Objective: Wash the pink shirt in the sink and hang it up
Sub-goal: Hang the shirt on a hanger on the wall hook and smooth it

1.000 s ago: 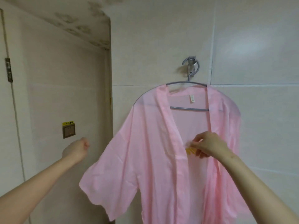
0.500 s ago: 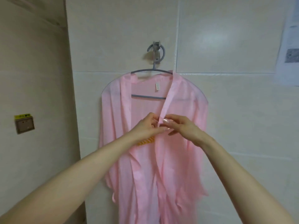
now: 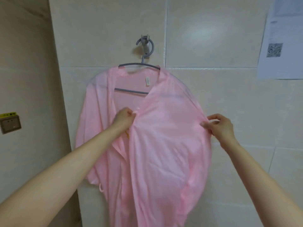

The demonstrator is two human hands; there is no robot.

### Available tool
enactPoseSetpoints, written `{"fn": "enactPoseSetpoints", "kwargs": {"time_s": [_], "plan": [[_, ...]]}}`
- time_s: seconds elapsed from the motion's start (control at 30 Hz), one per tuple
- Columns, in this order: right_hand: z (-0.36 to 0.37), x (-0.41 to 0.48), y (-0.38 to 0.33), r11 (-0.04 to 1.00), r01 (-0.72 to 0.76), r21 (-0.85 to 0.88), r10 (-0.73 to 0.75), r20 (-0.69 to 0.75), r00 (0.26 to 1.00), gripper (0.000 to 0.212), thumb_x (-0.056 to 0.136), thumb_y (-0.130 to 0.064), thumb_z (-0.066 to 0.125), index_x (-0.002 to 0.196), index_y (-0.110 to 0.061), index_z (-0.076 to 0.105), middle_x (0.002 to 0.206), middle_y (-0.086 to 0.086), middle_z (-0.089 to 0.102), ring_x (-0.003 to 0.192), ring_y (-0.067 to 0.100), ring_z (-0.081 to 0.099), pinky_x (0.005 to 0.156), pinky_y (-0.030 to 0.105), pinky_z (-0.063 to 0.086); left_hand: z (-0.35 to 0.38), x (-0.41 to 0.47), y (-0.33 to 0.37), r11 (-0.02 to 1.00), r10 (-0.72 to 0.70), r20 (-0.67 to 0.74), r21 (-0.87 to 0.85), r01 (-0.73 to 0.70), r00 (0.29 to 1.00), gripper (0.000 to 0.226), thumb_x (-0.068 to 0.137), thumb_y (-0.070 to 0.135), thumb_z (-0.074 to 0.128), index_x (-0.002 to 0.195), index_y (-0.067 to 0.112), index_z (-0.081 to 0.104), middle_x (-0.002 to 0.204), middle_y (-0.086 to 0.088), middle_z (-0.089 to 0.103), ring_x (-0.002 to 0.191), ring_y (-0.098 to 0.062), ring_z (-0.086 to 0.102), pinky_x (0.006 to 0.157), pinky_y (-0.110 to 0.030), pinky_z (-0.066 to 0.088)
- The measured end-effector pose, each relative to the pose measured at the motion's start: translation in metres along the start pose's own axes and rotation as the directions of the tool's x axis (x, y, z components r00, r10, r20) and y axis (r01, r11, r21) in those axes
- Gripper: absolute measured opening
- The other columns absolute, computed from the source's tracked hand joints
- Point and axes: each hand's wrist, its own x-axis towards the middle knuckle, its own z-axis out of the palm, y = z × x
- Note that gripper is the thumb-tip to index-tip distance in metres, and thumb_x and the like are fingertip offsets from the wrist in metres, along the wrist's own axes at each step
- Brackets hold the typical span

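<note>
The pink shirt (image 3: 164,145) hangs on a grey hanger (image 3: 139,64) against the tiled wall (image 3: 106,30). The hanger's curled top is caught on a grey metal wall hook (image 3: 145,40) fixed just left of a vertical tile joint. The shirt is open at the front, so the hanger's lower bar shows across the neck opening, and a small white garment label (image 3: 148,81) hangs inside the collar just above it.

Both arms reach up from the lower corners. The left hand (image 3: 123,117) is at the middle of the shirt, with its fingers curled in and pinching the front edge band of the panel on the person's right. The right hand (image 3: 219,126) is well apart from it, at that panel's outer edge. Its thumb and fingertips are closed on a fold of the thin fabric there, and the other fingers are bent loosely. The cloth between the two hands is drawn out wide and fairly flat, and below them it falls in loose folds past the bottom of the view. The other front panel hangs gathered behind the left forearm. A small yellow patch (image 3: 127,134) shows just under the left wrist, but what it is cannot be told.

On the side wall at the far left sits a brown wall socket (image 3: 10,124) with a yellow sticker (image 3: 8,114) along its top. At the upper right a white paper notice (image 3: 282,38) is stuck to the tiles and carries a blurred QR code (image 3: 275,50).
</note>
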Motion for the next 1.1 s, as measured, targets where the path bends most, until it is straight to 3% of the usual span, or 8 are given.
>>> {"fn": "enactPoseSetpoints", "kwargs": {"time_s": [0.07,0.2,0.37,0.57,0.7,0.83,0.93,1.1], "plan": [[-0.010,0.003,-0.007,1.000,-0.011,0.023,0.006,0.220,0.975,0.017,0.072,-0.002,0.077,0.084,-0.004,0.066,0.063,0.005,0.056,0.052,0.013,0.045,0.045,0.017,0.037,0.002,0.003,0.004,0.997,0.078,-0.187,0.032,-0.073,0.979,0.013,0.096,0.020,0.052,0.097,0.008,0.058,0.086,-0.007,0.060,0.074,-0.023,0.057,0.059,-0.023,0.043],[-0.021,0.003,-0.010,0.999,0.000,0.037,-0.012,0.311,0.950,0.012,0.073,-0.010,0.078,0.076,-0.006,0.067,0.068,0.004,0.057,0.062,0.016,0.050,0.055,0.023,0.042,0.001,-0.012,0.009,0.889,0.088,0.237,-0.457,0.031,0.967,0.035,0.093,0.050,0.046,0.086,0.019,0.061,0.057,0.007,0.046,0.049,-0.009,0.036,0.043,-0.019,0.029],[-0.034,-0.005,0.006,0.967,-0.010,-0.256,0.173,0.625,0.761,0.031,0.060,-0.024,0.088,0.085,-0.011,0.075,0.081,-0.001,0.070,0.073,0.011,0.059,0.063,0.023,0.042,0.002,-0.004,-0.018,0.991,0.133,0.308,-0.011,-0.136,0.942,0.025,0.077,0.034,0.073,0.093,0.017,0.064,0.084,-0.004,0.060,0.075,-0.016,0.054,0.058,-0.020,0.043],[-0.046,-0.021,0.027,0.937,-0.020,-0.349,0.252,0.637,0.728,0.015,0.078,-0.012,0.076,0.064,-0.013,0.070,0.067,0.002,0.062,0.064,0.012,0.056,0.063,0.021,0.046,0.005,-0.013,-0.027,0.933,0.069,0.592,-0.324,0.159,0.803,0.067,0.058,0.049,0.083,0.109,0.010,0.063,0.094,-0.001,0.072,0.076,-0.007,0.067,0.064,-0.019,0.054],[-0.052,-0.023,0.037,0.905,0.047,-0.422,0.157,0.435,0.887,0.031,0.076,-0.025,0.079,0.059,-0.007,0.061,0.059,0.003,0.055,0.061,0.016,0.051,0.055,0.022,0.039,0.021,-0.014,-0.036,0.909,0.094,0.563,-0.385,0.160,0.821,0.103,0.021,0.079,0.077,0.101,0.016,0.065,0.093,0.005,0.073,0.083,-0.007,0.068,0.073,-0.021,0.056],[-0.054,-0.037,0.041,0.937,-0.014,-0.349,0.193,0.482,0.855,0.013,0.078,-0.016,0.077,0.070,-0.008,0.071,0.062,0.001,0.059,0.059,0.012,0.051,0.057,0.021,0.041,0.033,-0.014,-0.037,0.966,0.088,0.474,-0.255,0.041,0.876,0.067,0.045,0.051,0.088,0.098,0.016,0.071,0.087,0.007,0.074,0.082,-0.007,0.067,0.092,-0.026,0.051],[-0.058,-0.040,0.051,0.921,-0.031,-0.389,0.235,0.489,0.840,0.006,0.079,-0.011,0.075,0.073,-0.011,0.074,0.064,-0.004,0.063,0.060,0.007,0.054,0.061,0.021,0.043,0.038,-0.012,-0.037,0.989,0.061,0.345,-0.148,-0.010,0.937,0.031,0.081,0.017,0.074,0.109,0.006,0.069,0.072,0.019,0.069,0.066,0.005,0.059,0.063,-0.003,0.044],[-0.058,-0.057,0.060,0.876,-0.038,-0.481,0.276,0.434,0.857,0.031,0.076,-0.031,0.077,0.059,-0.012,0.060,0.055,-0.001,0.046,0.051,0.011,0.039,0.053,0.026,0.032,0.045,-0.018,-0.042,0.987,0.084,0.291,-0.155,-0.040,0.953,0.029,0.095,0.010,0.053,0.124,0.005,0.058,0.115,-0.008,0.063,0.100,-0.018,0.061,0.074,-0.012,0.045]]}}
